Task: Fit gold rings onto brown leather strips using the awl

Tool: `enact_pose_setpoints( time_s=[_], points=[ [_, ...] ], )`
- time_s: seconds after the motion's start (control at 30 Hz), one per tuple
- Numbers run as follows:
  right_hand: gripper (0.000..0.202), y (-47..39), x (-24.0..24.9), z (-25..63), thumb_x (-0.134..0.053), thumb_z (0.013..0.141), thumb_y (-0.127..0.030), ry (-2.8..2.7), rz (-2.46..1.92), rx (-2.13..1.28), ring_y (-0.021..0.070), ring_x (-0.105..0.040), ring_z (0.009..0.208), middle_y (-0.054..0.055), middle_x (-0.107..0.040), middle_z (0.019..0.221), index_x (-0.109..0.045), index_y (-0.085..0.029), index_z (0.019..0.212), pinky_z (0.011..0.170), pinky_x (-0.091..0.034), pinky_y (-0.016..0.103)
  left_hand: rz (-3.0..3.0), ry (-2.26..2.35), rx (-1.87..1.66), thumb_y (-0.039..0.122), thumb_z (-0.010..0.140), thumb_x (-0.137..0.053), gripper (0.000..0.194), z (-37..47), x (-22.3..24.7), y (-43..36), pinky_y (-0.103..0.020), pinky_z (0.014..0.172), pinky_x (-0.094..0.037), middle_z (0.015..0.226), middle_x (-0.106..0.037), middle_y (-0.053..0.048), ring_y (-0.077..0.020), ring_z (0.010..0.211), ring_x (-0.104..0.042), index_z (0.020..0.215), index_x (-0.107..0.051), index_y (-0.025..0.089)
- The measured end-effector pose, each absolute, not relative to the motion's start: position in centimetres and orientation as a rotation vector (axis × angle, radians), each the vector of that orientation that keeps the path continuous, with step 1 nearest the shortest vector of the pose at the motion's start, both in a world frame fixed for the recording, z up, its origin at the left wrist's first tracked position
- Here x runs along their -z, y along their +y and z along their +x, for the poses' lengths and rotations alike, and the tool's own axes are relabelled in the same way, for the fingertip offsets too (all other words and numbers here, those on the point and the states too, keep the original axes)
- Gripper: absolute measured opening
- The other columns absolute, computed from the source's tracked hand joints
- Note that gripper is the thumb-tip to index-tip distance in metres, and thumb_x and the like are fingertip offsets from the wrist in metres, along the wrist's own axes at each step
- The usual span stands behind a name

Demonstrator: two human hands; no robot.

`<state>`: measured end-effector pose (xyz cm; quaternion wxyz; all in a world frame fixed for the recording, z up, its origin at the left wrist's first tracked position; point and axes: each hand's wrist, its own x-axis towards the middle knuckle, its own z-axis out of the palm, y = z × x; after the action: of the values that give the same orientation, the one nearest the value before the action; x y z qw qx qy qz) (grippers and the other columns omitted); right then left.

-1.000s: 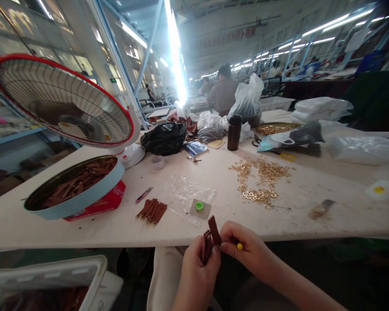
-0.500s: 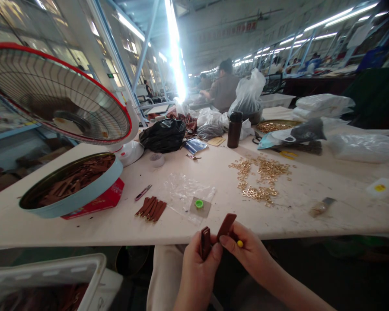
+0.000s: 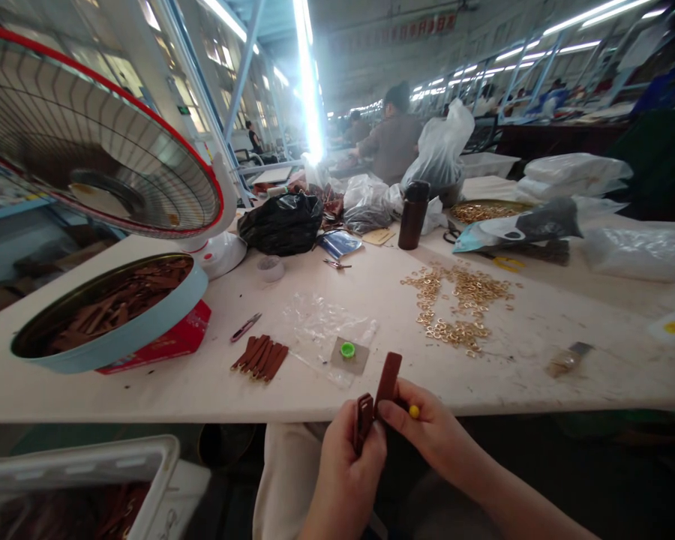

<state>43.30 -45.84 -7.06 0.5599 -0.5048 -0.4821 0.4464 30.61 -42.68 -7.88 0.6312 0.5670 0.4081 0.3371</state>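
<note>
Lower centre: your right hand [image 3: 421,418] pinches a brown strip [image 3: 389,373], long axis near upright, just right of folded brown pieces [image 3: 364,414] your left hand [image 3: 347,459] grips.

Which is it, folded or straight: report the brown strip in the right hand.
Straight where it shows: the brown strip rises from the right hand without a visible fold. Its lower end is hidden; cannot tell there.
</note>
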Motion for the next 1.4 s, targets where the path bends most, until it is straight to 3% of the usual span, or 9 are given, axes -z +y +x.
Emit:
enact_pose_setpoints(
  time_s=[0.13,0.3,0.4,0.57,0.73,1.17,1.4],
  points=[
    [0.019,-45.5,7.6,42.9,-0.047,0.086,-0.033,-1.191,-1.286,-0.850,0.0182,-0.054,0.070,0.003,-0.059,0.075,-0.055,-0.017,0.079,0.064,-0.044,0.028,1.136,0.915,-0.708,0.039,0.072,-0.059,0.019,30.9,8.6,-42.0,-0.021,0.040,-0.026,0.047,-0.039,0.007,-0.0076,0.039,-0.030,0.073,-0.055,0.020],
    [0.025,-44.6,8.4,42.7,-0.044,0.088,-0.038,-1.195,-1.283,-0.932,0.0175,-0.052,0.069,0.002,-0.056,0.072,-0.051,-0.018,0.075,0.062,-0.044,0.027,0.989,0.997,-0.724,0.041,0.065,-0.065,0.023,31.2,9.3,-41.5,-0.020,0.038,-0.021,0.044,-0.039,0.008,-0.0070,0.038,-0.027,0.073,-0.057,0.020],
    [0.032,-44.2,8.1,43.9,-0.039,0.091,-0.042,-1.175,-1.320,-0.849,0.0149,-0.048,0.059,0.000,-0.050,0.063,-0.050,-0.019,0.072,0.055,-0.041,0.025,0.952,1.043,-0.756,0.039,0.065,-0.065,0.021,31.2,9.0,-41.2,-0.020,0.039,-0.020,0.043,-0.038,0.009,-0.0069,0.038,-0.027,0.070,-0.055,0.021],
    [0.041,-43.2,7.2,46.8,-0.032,0.093,-0.049,-1.062,-1.396,-0.574,0.0155,-0.048,0.062,0.001,-0.053,0.064,-0.054,-0.020,0.073,0.056,-0.039,0.024,0.875,1.036,-0.781,0.038,0.065,-0.064,0.024,31.2,8.8,-39.8,-0.019,0.039,-0.018,0.047,-0.039,0.008,-0.0056,0.039,-0.028,0.071,-0.051,0.018],
    [0.042,-39.8,7.9,47.1,-0.033,0.092,-0.050,-0.962,-1.373,-0.546,0.0127,-0.039,0.048,-0.001,-0.051,0.055,-0.052,-0.020,0.069,0.045,-0.032,0.023,0.863,1.108,-0.832,0.038,0.069,-0.062,0.026,30.8,9.2,-37.7,-0.019,0.040,-0.016,0.043,-0.038,0.009,-0.0040,0.039,-0.027,0.068,-0.052,0.015],
    [0.037,-34.4,11.7,46.3,-0.034,0.094,-0.043,-1.112,-1.394,-0.576,0.0142,-0.047,0.055,-0.001,-0.050,0.058,-0.050,-0.019,0.070,0.053,-0.036,0.025,0.763,1.262,-0.891,0.040,0.062,-0.068,0.033,30.2,10.5,-35.5,-0.019,0.038,-0.015,0.045,-0.043,0.008,-0.0043,0.038,-0.029,0.079,-0.056,0.014],
    [0.036,-34.1,12.0,46.2,-0.034,0.094,-0.041,-1.237,-1.391,-0.578,0.0149,-0.047,0.057,-0.001,-0.048,0.059,-0.048,-0.020,0.068,0.056,-0.037,0.026,0.750,1.263,-0.892,0.039,0.062,-0.068,0.030,29.9,10.4,-35.0,-0.018,0.039,-0.016,0.042,-0.041,0.008,-0.0047,0.039,-0.030,0.072,-0.055,0.014]
  ],
)
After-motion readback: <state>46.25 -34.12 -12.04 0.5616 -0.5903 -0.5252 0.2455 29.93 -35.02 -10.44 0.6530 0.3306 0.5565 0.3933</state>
